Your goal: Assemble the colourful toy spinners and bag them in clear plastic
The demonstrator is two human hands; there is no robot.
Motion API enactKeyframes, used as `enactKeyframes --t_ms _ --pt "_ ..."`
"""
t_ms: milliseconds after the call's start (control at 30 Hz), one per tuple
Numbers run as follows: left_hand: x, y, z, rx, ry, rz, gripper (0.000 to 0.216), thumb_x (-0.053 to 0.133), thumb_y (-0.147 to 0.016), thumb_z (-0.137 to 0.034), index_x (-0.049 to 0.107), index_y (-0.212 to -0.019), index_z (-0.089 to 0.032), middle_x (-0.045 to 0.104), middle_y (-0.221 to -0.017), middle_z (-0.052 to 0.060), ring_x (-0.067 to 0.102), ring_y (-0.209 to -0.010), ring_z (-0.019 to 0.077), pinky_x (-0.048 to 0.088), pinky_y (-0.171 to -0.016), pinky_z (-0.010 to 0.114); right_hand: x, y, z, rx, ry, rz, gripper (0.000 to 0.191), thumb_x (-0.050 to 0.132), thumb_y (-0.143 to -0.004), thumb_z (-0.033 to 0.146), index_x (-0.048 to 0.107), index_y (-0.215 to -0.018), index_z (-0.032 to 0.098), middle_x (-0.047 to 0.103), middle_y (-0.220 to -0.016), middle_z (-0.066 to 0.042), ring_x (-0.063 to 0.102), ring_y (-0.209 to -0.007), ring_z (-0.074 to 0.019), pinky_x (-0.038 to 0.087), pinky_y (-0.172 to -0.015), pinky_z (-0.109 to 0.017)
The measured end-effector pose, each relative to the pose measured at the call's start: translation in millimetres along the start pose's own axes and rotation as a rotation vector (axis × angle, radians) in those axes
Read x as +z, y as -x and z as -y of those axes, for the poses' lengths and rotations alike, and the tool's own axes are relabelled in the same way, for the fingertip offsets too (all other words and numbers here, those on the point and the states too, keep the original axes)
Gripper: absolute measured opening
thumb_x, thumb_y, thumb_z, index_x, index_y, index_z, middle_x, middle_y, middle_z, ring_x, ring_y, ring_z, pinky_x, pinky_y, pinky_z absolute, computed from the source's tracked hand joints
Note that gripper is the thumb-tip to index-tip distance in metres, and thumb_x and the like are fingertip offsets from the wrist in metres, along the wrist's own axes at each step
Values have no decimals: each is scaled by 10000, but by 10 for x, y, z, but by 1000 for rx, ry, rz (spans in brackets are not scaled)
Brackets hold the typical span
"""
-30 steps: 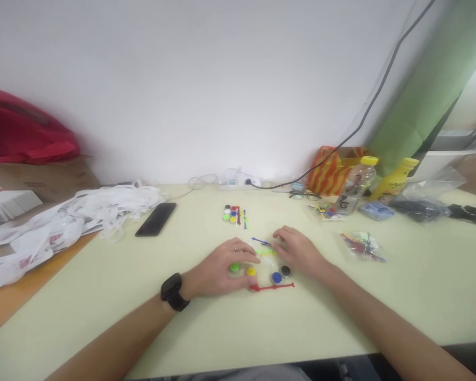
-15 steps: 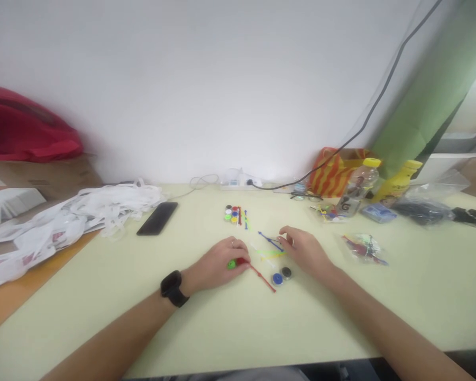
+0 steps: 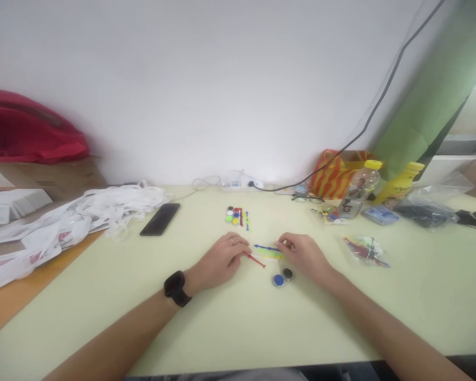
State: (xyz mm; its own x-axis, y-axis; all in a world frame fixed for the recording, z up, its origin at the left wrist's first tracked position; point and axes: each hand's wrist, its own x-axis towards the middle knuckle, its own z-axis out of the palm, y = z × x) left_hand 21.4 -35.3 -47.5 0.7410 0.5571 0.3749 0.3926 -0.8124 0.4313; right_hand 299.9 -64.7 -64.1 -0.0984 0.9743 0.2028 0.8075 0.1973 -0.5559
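My left hand [image 3: 226,258], fingers curled and closed, holds one end of a thin red plastic stick [image 3: 257,261]. Its palm faces the table, and what may lie beneath it is hidden. Opposite, my right hand [image 3: 301,254] pinches the near end of a blue plastic stick [image 3: 266,247] between thumb and fingers. Between the hands lie a light-green stick [image 3: 267,253], a yellow stick [image 3: 276,257] and a white stick [image 3: 270,259], close together. Just below my right hand sit a blue round disc [image 3: 278,280] and a black round disc [image 3: 287,273].
Several coloured discs [image 3: 233,216] and small sticks [image 3: 241,217] lie further back. A black phone [image 3: 160,219] and white straps [image 3: 115,203] are on the left. On the right stand bottles [image 3: 359,190], near a bag of plastic parts [image 3: 366,251]. A cable [image 3: 365,127] hangs behind.
The red stick has moved up and left with my left hand. The blue stick has swung nearer level at my right hand. The green and red pieces by my left hand are now hidden.
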Motion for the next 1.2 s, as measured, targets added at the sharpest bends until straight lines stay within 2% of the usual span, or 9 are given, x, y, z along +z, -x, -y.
enactKeyframes --t_ms 200,300,467,600,767,833,1000,1133,1200 --pt "8 -17 -114 55 -10 78 282 549 -977 -137 705 -1166 -276 722 -1153 49 610 -1117 244 458 -1020 426 44 -18 -28 -35 -30 28 228 556 -962 366 715 -867 233 728 -797 -28 659 -728 -206 454 -683 -311" --pt "-24 -11 -70 30 -27 64 208 560 -971 -140 713 -1056 -252 729 -1070 47 628 -1042 232 470 -972 409 22 -30 -51 -43 -22 -23 241 552 -959 369 716 -856 226 723 -808 -36 650 -731 -204 438 -663 -304" --pt "-85 -1 34 -30 -120 32 155 550 -945 -123 668 -936 -222 714 -985 40 619 -987 229 475 -917 402 -54 -33 -66 72 -18 -121 302 546 -965 436 706 -799 241 720 -734 -13 627 -666 -196 398 -636 -302" --pt "-112 19 72 -93 -213 1 156 556 -899 -105 660 -899 -221 715 -950 29 618 -981 242 478 -916 426 -83 -18 -29 52 -25 -116 294 558 -954 425 708 -784 238 741 -792 -19 639 -715 -196 408 -666 -302" --pt "-78 39 -18 14 -161 36 497 622 -837 -93 631 -1301 -271 653 -1364 46 542 -1280 287 446 -1088 465 -89 -17 17 130 -15 -85 219 614 -914 393 745 -806 254 753 -787 -12 660 -728 -201 405 -653 -299" --pt "-30 27 -76 60 -140 65 473 605 -906 -132 618 -1349 -297 633 -1414 31 507 -1333 286 427 -1118 471 -86 -22 19 141 -12 -84 199 635 -901 389 751 -810 255 749 -770 -10 656 -715 -198 400 -644 -295" --pt "67 -24 -121 73 -96 72 247 540 -1015 -183 707 -1174 -272 750 -1147 19 584 -1180 244 460 -1037 429 -50 -18 21 101 44 -41 254 618 -931 431 710 -783 247 680 -657 12 584 -620 -174 346 -590 -283" --pt "59 -24 -75 70 -71 59 191 546 -1018 -183 729 -1021 -238 742 -990 36 606 -1058 228 483 -968 399 -9 4 35 76 107 5 347 563 -967 456 621 -712 229 653 -641 2 569 -622 -174 307 -566 -276" --pt "55 -13 -58 66 -54 51 193 543 -1020 -179 724 -1049 -237 730 -984 42 600 -1040 225 491 -953 390 -2 9 36 78 118 23 329 547 -977 465 612 -754 231 646 -638 4 571 -622 -177 309 -569 -273"
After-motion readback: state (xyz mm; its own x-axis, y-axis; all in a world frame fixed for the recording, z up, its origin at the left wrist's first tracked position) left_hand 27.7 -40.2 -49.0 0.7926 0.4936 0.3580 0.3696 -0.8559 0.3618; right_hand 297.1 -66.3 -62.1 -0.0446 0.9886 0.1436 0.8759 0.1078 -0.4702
